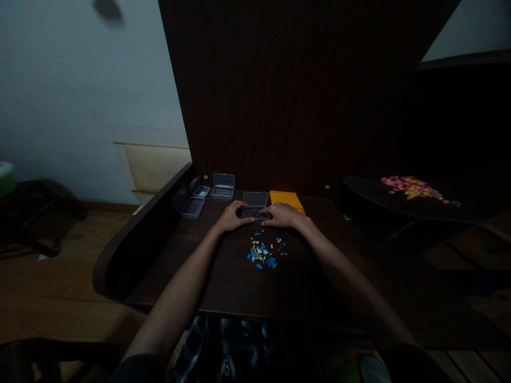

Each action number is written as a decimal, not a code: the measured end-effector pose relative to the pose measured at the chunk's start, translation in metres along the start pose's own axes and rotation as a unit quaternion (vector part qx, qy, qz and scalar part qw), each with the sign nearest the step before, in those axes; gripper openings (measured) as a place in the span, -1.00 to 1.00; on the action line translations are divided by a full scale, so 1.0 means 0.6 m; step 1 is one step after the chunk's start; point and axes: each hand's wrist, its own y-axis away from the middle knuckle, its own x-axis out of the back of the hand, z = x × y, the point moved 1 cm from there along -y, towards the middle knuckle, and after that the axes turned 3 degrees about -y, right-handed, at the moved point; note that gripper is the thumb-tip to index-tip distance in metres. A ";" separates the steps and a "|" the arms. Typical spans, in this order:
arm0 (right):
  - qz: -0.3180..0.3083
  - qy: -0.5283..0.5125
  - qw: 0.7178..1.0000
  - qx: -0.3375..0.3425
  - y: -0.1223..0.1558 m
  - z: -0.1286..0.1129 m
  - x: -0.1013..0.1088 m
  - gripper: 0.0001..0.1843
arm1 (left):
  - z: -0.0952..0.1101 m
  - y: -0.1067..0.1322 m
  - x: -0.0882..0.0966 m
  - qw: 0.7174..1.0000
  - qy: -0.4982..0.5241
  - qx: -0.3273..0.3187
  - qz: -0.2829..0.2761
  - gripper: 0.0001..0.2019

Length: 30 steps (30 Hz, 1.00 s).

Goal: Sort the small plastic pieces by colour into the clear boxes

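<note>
An open clear plastic box (256, 199) with its hinged lid raised at the back sits on the dark table between my hands. My left hand (235, 216) grips its left side, thumb along the front edge and fingers at the back corner. On the right side, my right hand (282, 215) holds the box, its thumb also near the front edge. What lies inside the box is too dark to make out. Just in front of it, a loose scatter of small blue, yellow and whitish building bricks (260, 252) lies on the tabletop.
A yellow-orange tray or lid (288, 200) lies behind my right hand. Further clear boxes stand at the back left, one open (223, 192) and one low box (193, 207). A raised side panel (139, 239) borders the left. Pink and yellow pieces (413, 187) are heaped on a surface at right.
</note>
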 end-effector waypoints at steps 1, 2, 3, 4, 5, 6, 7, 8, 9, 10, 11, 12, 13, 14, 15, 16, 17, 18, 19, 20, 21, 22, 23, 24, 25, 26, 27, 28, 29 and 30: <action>0.000 -0.006 1.000 0.004 -0.001 0.002 -0.002 -0.47 | 0.000 0.000 0.000 1.000 0.000 -0.001 0.000 -0.53; -0.001 -0.013 1.000 0.010 -0.002 0.004 -0.005 -0.47 | 0.000 0.000 0.000 1.000 0.000 -0.002 0.000 -0.53; -0.003 -0.019 1.000 0.016 -0.003 0.004 -0.007 -0.46 | 0.000 0.000 0.000 1.000 0.001 -0.002 0.002 -0.53; -0.007 -0.024 0.999 0.022 -0.004 0.004 -0.010 -0.45 | 0.000 0.000 0.000 1.000 0.001 -0.002 0.004 -0.53; -0.010 -0.027 0.999 0.026 -0.005 0.004 -0.012 -0.44 | 0.000 -0.001 -0.001 1.000 0.001 -0.002 0.004 -0.53; -0.012 -0.029 0.999 0.030 -0.007 0.002 -0.014 -0.42 | 0.000 -0.001 -0.001 1.000 0.001 -0.001 0.005 -0.54; -0.014 -0.030 0.999 0.031 -0.008 0.001 -0.015 -0.41 | 0.000 -0.001 -0.001 1.000 0.000 0.001 0.005 -0.54; -0.013 -0.032 0.999 0.033 -0.009 0.000 -0.016 -0.40 | 0.001 0.000 0.000 1.000 0.001 0.002 0.003 -0.54; -0.011 -0.034 0.999 0.035 -0.010 -0.001 -0.017 -0.40 | 0.002 0.000 0.000 1.000 0.001 0.004 0.001 -0.53; -0.009 -0.037 0.999 0.038 -0.011 -0.002 -0.018 -0.41 | 0.003 0.000 0.000 1.000 0.002 0.005 -0.001 -0.53; -0.008 -0.041 0.998 0.042 -0.012 -0.002 -0.019 -0.43 | 0.004 0.001 0.001 1.000 0.003 0.005 -0.001 -0.53; -0.006 -0.044 0.998 0.048 -0.012 -0.003 -0.019 -0.46 | 0.004 0.001 0.001 1.000 0.003 0.004 0.000 -0.54; -0.007 -0.047 0.997 0.053 -0.012 -0.002 -0.018 -0.49 | 0.005 0.001 0.001 1.000 0.003 0.002 0.001 -0.54; -0.007 -0.048 0.997 0.058 -0.011 -0.002 -0.018 -0.53 | 0.004 0.001 0.001 1.000 0.003 0.001 0.004 -0.54; -0.009 -0.048 0.997 0.059 -0.011 -0.001 -0.017 -0.55 | 0.004 0.001 0.001 1.000 0.002 -0.001 0.006 -0.54; -0.009 -0.047 0.997 0.057 -0.010 0.000 -0.015 -0.56 | 0.003 0.001 0.001 1.000 0.002 -0.002 0.008 -0.55; -0.008 -0.049 0.997 0.053 -0.010 0.002 -0.013 -0.56 | 0.002 0.001 0.000 1.000 0.003 -0.003 0.008 -0.55; -0.006 -0.054 0.997 0.048 -0.009 0.005 -0.011 -0.55 | 0.001 0.001 0.000 1.000 0.003 -0.003 0.006 -0.55; -0.003 -0.061 0.997 0.044 -0.007 0.007 -0.007 -0.53 | 0.000 0.001 -0.001 1.000 0.003 -0.003 0.004 -0.55; 0.000 -0.069 0.997 0.040 -0.005 0.009 -0.003 -0.51 | -0.001 0.001 -0.001 1.000 0.002 -0.003 0.003 -0.55; 0.003 -0.077 0.996 0.038 -0.002 0.011 0.001 -0.51 | -0.001 0.001 -0.002 1.000 0.000 -0.003 0.001 -0.55; 0.006 -0.083 0.996 0.038 0.002 0.012 0.006 -0.51 | -0.002 0.002 -0.002 1.000 -0.001 -0.002 0.000 -0.55; 0.010 -0.087 0.995 0.039 0.006 0.011 0.010 -0.52 | -0.002 0.002 -0.002 1.000 -0.001 -0.001 0.000 -0.55; 0.015 -0.092 0.995 0.044 0.010 0.009 0.015 -0.53 | -0.002 0.001 -0.002 1.000 -0.001 -0.001 0.002 -0.55; 0.020 -0.098 0.994 0.055 0.015 0.005 0.018 -0.56 | -0.002 0.001 -0.002 1.000 0.000 -0.001 0.002 -0.55; 0.022 -0.105 0.992 0.070 0.019 -0.001 0.021 -0.60 | -0.002 0.001 -0.002 1.000 0.002 -0.001 0.003 -0.55; 0.022 -0.113 0.989 0.088 0.023 -0.008 0.023 -0.63 | -0.002 0.001 -0.002 1.000 0.002 -0.003 0.003 -0.55; 0.016 -0.121 0.987 0.106 0.026 -0.017 0.024 -0.66 | -0.001 0.001 -0.002 1.000 0.002 -0.004 0.004 -0.54; 0.006 -0.127 0.984 0.123 0.029 -0.027 0.023 -0.69 | -0.001 0.001 -0.001 1.000 0.002 -0.006 0.005 -0.55; -0.007 -0.132 0.982 0.137 0.030 -0.038 0.021 -0.70 | -0.001 0.000 -0.001 1.000 0.001 -0.007 0.005 -0.55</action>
